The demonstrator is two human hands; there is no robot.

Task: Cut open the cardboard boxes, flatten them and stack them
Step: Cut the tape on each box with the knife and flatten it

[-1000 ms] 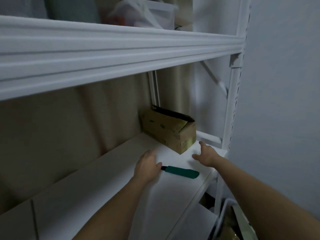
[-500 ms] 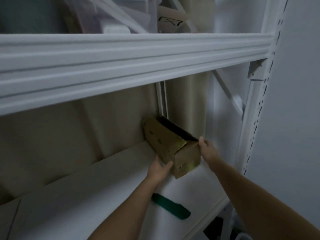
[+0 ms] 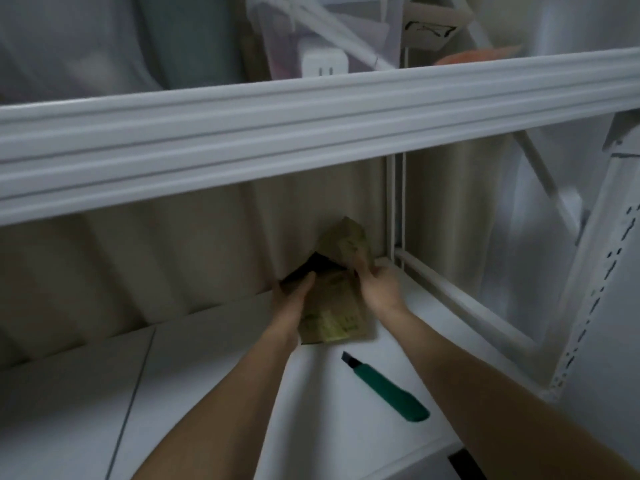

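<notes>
A small brown cardboard box (image 3: 330,310) with a pale printed label stands on end on the white shelf (image 3: 207,393), its dark opening turned up and to the left, one flap raised against the beige back panel. My left hand (image 3: 294,299) grips its left side near the opening. My right hand (image 3: 375,285) holds its right side by the flap. A green utility knife (image 3: 384,391) lies on the shelf just in front of the box, between my forearms, touched by neither hand.
A white shelf beam (image 3: 311,133) crosses overhead, with stored items (image 3: 329,39) above it. A perforated white upright (image 3: 595,296) and a low rail (image 3: 460,299) bound the shelf on the right. A white wall lies beyond.
Both hands left the shelf surface, took hold of the box and tipped it up on end, nearer to me. The knife stays on the shelf.
</notes>
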